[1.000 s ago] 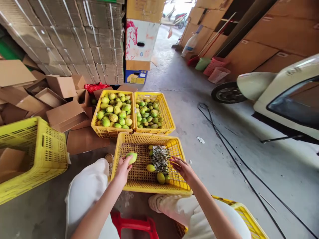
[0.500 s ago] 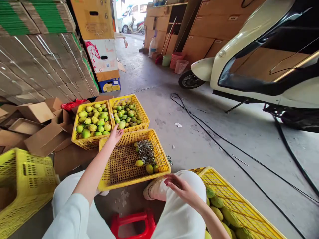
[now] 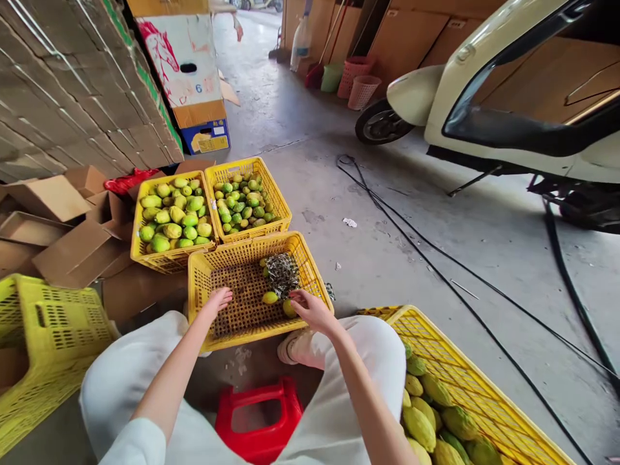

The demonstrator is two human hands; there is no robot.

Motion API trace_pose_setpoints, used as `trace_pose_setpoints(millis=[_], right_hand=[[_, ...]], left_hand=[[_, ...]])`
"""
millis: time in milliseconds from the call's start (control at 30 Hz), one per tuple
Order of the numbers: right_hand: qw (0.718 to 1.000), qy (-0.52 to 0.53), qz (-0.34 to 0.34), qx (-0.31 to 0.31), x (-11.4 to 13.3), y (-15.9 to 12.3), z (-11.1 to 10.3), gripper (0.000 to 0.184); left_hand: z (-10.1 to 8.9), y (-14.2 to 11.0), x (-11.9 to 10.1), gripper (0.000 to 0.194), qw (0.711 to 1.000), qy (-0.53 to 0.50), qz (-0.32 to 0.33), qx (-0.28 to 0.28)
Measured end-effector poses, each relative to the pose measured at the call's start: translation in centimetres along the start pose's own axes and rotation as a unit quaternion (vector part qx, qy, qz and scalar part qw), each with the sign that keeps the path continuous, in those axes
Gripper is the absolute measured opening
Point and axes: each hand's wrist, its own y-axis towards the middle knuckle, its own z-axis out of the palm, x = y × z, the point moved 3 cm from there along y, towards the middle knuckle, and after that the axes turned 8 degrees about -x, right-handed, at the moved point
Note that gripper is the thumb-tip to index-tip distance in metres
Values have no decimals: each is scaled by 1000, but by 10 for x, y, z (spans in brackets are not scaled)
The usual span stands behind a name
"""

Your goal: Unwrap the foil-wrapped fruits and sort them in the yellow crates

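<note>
1. Half a second ago, the left hand (image 3: 220, 301) was at the far right crate (image 3: 278, 203) with a green fruit at its fingertips; now it is over the left part of the near crate (image 3: 249, 313), without the fruit.
2. The right hand (image 3: 314, 310), earlier above the right knee (image 3: 375, 349), has come over the near crate's front right corner.
3. This suggests that the green fruit was left among those in the far right crate, and that attention is back on the near crate, where a few fruits remain.
4. The left hand is empty, its fingers extended and relaxed.
5. The right hand is loosely curved, fingers and thumb parted; whether it touches the partly covered fruit (image 3: 288, 309) at its fingertips cannot be told.
6. That fruit lies on the near crate's floor, immediately left of the right hand and well apart from the left.
7. A yellow fruit (image 3: 270, 297) lies between the hands, nearer the right, just in front of the shiny crumpled wrapping (image 3: 283, 272).
</note>
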Motion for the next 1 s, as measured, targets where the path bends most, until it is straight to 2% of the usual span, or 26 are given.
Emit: trace_pose_setpoints(millis=[33, 133, 233, 300, 367, 467, 567, 700, 833, 867, 933, 1000], right_hand=[[997, -79, 4, 11, -2, 19, 16, 21], [984, -174, 24, 25, -15, 73, 62, 20], [966, -252, 49, 2, -41, 122, 90, 33], [954, -297, 44, -20, -60, 153, 97, 49], [944, -328, 5, -21, -76, 185, 98, 60], [931, -356, -77, 19, -94, 230, 98, 70], [913, -382, -126, 64, -112, 263, 100, 73], [892, -411, -160, 96, -131, 270, 104, 62], [885, -428, -162, 81, -145, 245, 105, 46], [885, -431, -159, 74, -147, 237, 105, 46], [885, -438, -152, 55, -151, 223, 104, 46], [883, -442, -151, 36, -153, 213, 102, 45]], left_hand=[[4, 6, 12, 12, 1000, 16, -8, -5], [20, 24, 42, 15, 998, 58, -24, -11], [38, 42, 67, 19, 995, 91, -30, -3], [48, 53, 82, 20, 993, 111, -34, 5], [55, 64, 96, 21, 991, 128, -35, 14], [62, 77, 115, 22, 987, 153, -36, 28], [70, 88, 121, 27, 983, 177, -19, 42], [97, 109, 99, 43, 974, 205, 56, 73], [139, 135, 51, 61, 948, 240, 173, 116], [151, 139, 37, 65, 920, 283, 241, 123], [175, 145, 14, 73, 843, 366, 366, 147], [196, 149, -1, 83, 778, 434, 423, 165]])
